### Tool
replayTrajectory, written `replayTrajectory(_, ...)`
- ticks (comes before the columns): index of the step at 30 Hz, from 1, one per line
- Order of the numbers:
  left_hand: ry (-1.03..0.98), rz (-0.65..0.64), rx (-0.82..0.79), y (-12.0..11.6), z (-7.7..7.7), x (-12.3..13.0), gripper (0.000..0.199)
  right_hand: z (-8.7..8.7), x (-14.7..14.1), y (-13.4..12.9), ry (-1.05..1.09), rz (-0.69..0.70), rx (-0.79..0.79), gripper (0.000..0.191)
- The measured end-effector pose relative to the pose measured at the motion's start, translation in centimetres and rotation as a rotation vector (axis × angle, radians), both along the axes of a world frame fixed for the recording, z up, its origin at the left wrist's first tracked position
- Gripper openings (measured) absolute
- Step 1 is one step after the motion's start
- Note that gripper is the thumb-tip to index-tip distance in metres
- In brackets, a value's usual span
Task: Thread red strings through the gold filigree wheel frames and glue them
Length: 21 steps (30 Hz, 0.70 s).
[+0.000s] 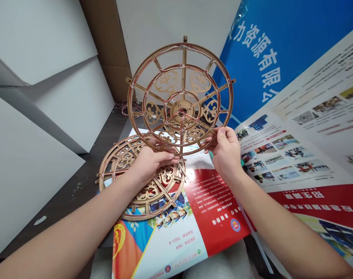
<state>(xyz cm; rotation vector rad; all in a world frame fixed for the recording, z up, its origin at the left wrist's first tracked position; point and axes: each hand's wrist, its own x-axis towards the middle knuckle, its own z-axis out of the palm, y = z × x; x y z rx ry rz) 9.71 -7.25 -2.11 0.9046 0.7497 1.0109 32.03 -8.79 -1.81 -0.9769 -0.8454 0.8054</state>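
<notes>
Upright, gold frame [181, 110], left hand [153, 162], right hand [225, 153] holding, second frame [153, 195] below

A round gold openwork frame [182, 110], its rim and spokes apparently threaded with fine wire, stands nearly upright. A matching frame [149, 192] lies flat below it on a printed poster [211, 201].

The single head-worn camera looked forward and down from the person's head, close over the left hand [153, 161], the right hand [225, 151] and the raised metal frame [181, 110] between them.
</notes>
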Motion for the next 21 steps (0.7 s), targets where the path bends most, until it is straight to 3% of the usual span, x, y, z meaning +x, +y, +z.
replayTrajectory(8, 0.005, 0.031, 0.006, 0.04, -0.09, 0.05, 0.034, -0.06, -0.08, 0.01, -0.011, 0.001, 0.010, 0.040)
replayTrajectory(14, 0.008, 0.049, 0.003, 0.38, -0.24, -0.01, 0.048, 0.10, -0.41, -0.06, -0.003, -0.011, -0.010, 0.045)
replayTrajectory(21, -0.037, 0.010, -0.033, -0.04, 0.47, -0.07, 0.051, -0.10, -0.12, 0.16, 0.027, -0.022, -0.043, 0.049)
